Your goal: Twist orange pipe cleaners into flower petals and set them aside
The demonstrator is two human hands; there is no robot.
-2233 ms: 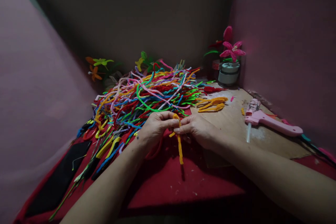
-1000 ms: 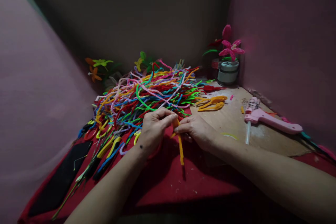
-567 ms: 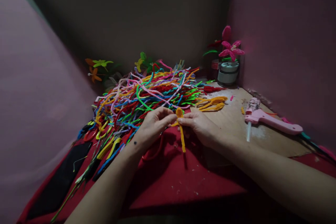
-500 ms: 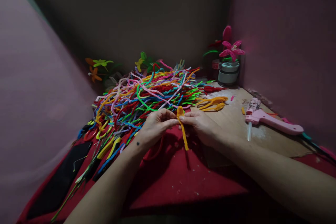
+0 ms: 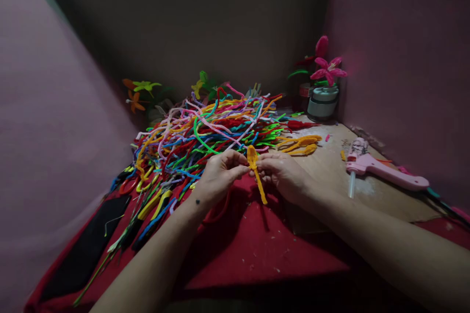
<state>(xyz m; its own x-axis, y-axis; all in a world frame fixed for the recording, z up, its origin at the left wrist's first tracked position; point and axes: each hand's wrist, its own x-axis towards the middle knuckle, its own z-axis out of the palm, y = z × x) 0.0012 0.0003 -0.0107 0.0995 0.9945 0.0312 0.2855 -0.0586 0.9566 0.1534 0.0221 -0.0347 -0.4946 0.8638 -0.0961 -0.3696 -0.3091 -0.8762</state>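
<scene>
An orange pipe cleaner petal (image 5: 252,157), looped at the top with a twisted stem hanging down, is held upright over the front of the table. My left hand (image 5: 224,172) pinches its left side between thumb and fingers. From the right, my right hand (image 5: 281,171) closes its fingertips on the same petal. Behind both hands rises a large heap of coloured pipe cleaners (image 5: 205,127). To the right of the heap, more orange pipe cleaner petals (image 5: 303,144) lie on a board.
A pink glue gun (image 5: 385,171) lies on the brown board (image 5: 330,181). At the left are a black phone-like slab (image 5: 84,249), yellow-handled pliers (image 5: 156,205) and thin stems. A pink flower (image 5: 328,69) stands in a grey pot (image 5: 322,103) at the back right.
My right thumb has shifted off the front of the petal, and the fingers now grip at its right edge. The petal's stem has swung slightly right. The whole view has shifted a little.
</scene>
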